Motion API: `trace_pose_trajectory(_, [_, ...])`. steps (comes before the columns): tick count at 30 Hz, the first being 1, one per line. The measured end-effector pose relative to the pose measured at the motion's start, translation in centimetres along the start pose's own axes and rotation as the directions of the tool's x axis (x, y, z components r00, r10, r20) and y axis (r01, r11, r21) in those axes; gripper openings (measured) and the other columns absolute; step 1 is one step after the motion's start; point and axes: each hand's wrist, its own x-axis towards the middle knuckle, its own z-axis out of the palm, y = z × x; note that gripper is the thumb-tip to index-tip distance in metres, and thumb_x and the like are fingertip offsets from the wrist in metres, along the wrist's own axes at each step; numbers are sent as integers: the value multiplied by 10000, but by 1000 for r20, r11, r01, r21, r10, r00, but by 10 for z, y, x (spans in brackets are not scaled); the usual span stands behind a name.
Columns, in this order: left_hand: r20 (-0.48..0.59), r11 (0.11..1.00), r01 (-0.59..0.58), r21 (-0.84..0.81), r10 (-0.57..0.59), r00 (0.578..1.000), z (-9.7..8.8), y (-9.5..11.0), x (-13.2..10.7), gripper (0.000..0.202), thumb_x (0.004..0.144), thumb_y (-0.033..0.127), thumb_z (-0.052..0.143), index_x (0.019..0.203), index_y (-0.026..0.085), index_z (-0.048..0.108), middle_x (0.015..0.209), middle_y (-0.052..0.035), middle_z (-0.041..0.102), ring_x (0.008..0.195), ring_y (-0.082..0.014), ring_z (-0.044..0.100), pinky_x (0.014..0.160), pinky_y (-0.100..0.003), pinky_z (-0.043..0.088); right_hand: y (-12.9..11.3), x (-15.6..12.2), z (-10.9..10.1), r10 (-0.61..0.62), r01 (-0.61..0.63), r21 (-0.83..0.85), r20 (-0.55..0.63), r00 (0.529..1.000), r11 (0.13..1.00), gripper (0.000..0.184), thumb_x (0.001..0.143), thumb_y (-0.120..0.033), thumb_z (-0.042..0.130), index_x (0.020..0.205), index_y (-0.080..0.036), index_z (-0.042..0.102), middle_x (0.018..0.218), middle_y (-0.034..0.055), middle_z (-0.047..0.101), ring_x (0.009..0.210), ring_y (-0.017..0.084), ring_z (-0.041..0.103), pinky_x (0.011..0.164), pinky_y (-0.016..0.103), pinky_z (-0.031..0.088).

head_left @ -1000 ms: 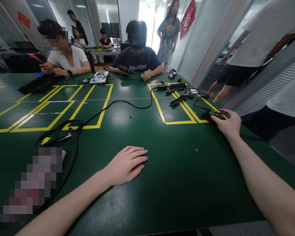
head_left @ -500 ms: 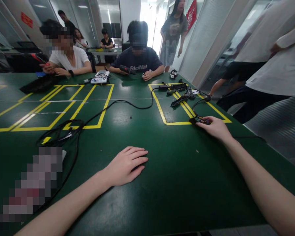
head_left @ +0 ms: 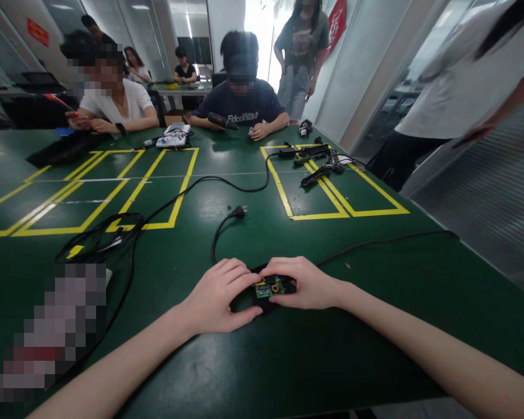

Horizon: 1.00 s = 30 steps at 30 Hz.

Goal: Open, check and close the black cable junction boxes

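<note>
Between my hands, low over the middle of the table, is an opened power adapter (head_left: 264, 290), its green circuit board with copper coils facing up in a black case. My right hand (head_left: 303, 283) grips its right end between thumb and fingers. My left hand (head_left: 218, 297) curves round its left end, index fingertip at the far edge and thumb at the near edge. A cord with a black plug (head_left: 240, 212) lies beyond my left hand. Another black cable (head_left: 388, 238) runs off to the right from behind my right hand.
Yellow tape (head_left: 318, 217) marks boxes on the green table (head_left: 288, 372). Several black adapters (head_left: 314, 174) lie at the far right. A coiled cable (head_left: 100, 235) and a blurred-out object (head_left: 48, 331) are at the left. Two people (head_left: 240, 87) work across the table; others stand nearby.
My right hand has brought the adapter from the right taped box to my left hand. The plug and cord now lie beyond my left hand. A person at right has shifted.
</note>
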Motion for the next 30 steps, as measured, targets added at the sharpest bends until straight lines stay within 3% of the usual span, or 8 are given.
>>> trace_pose_trajectory(4, [29,992,113,49,-115,993,3,0,0,303,956,317,638,1227,182,641,1064,-94,751,1018,-271,656,860,-425,569,4,1,2,5,-5,1,-88,996,1000,337,892,-249,738,1221,-196,683,1069,80,731,951,207,712,828,308,553])
trace_pose_trajectory(8, [-12,975,208,79,-208,978,7,-5,-3,452,927,354,668,1343,188,604,1247,-129,718,1206,-311,625,1000,-489,561,5,2,5,16,-15,4,-125,992,1000,356,892,-240,743,1241,-219,678,1145,85,726,1033,216,712,886,321,571])
trace_pose_trajectory(13, [17,970,224,93,-227,974,10,-9,-6,568,926,404,679,1439,190,562,1427,-141,649,1404,-342,526,1131,-547,494,6,2,6,23,-28,-32,-138,990,999,359,889,-238,745,1240,-207,677,1249,108,700,1113,230,703,938,344,579])
trace_pose_trajectory(24, [64,963,256,81,-261,963,8,-10,-7,543,974,442,624,1434,165,547,1520,-160,577,1496,-321,444,1195,-535,447,10,3,4,2,-14,-85,-143,990,996,549,832,-227,790,1354,-228,619,1242,105,710,1135,259,682,982,408,564])
trace_pose_trajectory(30, [67,951,296,87,-302,951,9,-9,-6,505,961,426,653,1386,174,547,1590,-188,487,1537,-342,372,1192,-565,435,5,3,5,44,-64,-103,-186,982,993,684,788,-260,811,1420,-231,550,1427,147,561,1285,291,601,1068,445,518])
